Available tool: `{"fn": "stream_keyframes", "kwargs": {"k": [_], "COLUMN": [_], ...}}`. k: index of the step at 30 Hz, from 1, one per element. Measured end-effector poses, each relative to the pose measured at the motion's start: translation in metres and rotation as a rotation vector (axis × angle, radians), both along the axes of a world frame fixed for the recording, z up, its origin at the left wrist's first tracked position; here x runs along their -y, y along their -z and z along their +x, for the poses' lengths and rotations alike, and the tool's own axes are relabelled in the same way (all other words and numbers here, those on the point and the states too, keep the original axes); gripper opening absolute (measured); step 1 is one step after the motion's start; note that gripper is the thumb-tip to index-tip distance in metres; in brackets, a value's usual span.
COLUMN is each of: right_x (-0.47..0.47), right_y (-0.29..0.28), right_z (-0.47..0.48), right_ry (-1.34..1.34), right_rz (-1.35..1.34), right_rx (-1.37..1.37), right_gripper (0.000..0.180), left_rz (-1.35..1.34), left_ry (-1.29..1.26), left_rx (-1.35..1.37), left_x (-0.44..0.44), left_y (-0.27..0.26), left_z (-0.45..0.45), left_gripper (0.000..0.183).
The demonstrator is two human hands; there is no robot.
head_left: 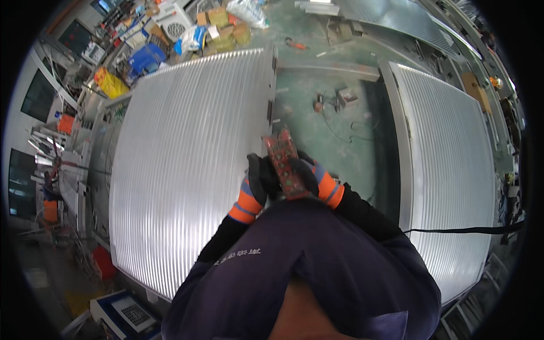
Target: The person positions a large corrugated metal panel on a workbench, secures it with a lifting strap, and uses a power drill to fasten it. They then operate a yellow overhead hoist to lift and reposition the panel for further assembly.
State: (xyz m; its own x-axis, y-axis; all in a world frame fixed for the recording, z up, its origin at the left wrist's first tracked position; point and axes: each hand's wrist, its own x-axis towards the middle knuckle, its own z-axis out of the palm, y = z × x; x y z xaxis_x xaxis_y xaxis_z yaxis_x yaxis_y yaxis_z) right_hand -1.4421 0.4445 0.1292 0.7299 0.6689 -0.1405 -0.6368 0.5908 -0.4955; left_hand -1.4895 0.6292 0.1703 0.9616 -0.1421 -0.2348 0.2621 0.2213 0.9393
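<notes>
A long, narrow red packet or box [285, 163] with dark and green marks is held close before my body, tilted slightly left at its far end. My left hand [260, 178], in a black glove with an orange and grey cuff, supports its left side. My right hand [307, 172], gloved alike, grips its right side with the thumb over the face. Just left of the hands lies a large ribbed metal panel [178, 148]. The fingers under the packet are hidden.
A second ribbed metal panel [446, 170] stands at the right, with a black cable [467, 230] across it. On the green floor between the panels are a small box [347, 97] and a loose cord. Farther off lies an orange-handled tool [297, 45]. Bags and boxes fill the far left.
</notes>
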Motion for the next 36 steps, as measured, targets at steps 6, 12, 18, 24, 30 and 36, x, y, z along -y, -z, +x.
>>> {"fn": "stream_keyframes", "kwargs": {"k": [6, 12, 18, 24, 30, 36], "right_x": [-0.002, -0.008, -0.012, -0.02, -0.023, -0.02], "right_y": [-0.006, 0.014, 0.015, 0.028, 0.043, 0.029], "right_z": [0.017, 0.021, 0.012, 0.012, 0.032, 0.055], "right_ry": [0.085, 0.148, 0.174, 0.223, 0.234, 0.235], "right_rz": [-0.5, -0.629, -0.723, -0.79, -0.763, -0.758], "right_rx": [0.455, 0.586, 0.606, 0.669, 0.67, 0.678], "right_gripper": [0.051, 0.057, 0.059, 0.057, 0.058, 0.064], "left_rz": [-0.013, 0.087, 0.257, 0.019, 0.1, 0.37], "left_ry": [-0.11, -0.17, -0.095, -0.132, -0.104, 0.03], "left_rx": [0.016, -0.024, 0.195, -0.023, 0.024, 0.29], "left_x": [0.018, 0.004, -0.011, -0.011, -0.009, -0.018], "left_y": [-0.023, 0.008, 0.031, 0.023, 0.029, 0.04], "left_z": [0.02, 0.022, 0.014, 0.02, 0.04, 0.062], "left_gripper": [0.081, 0.06, 0.028, 0.026, 0.025, 0.026]}}
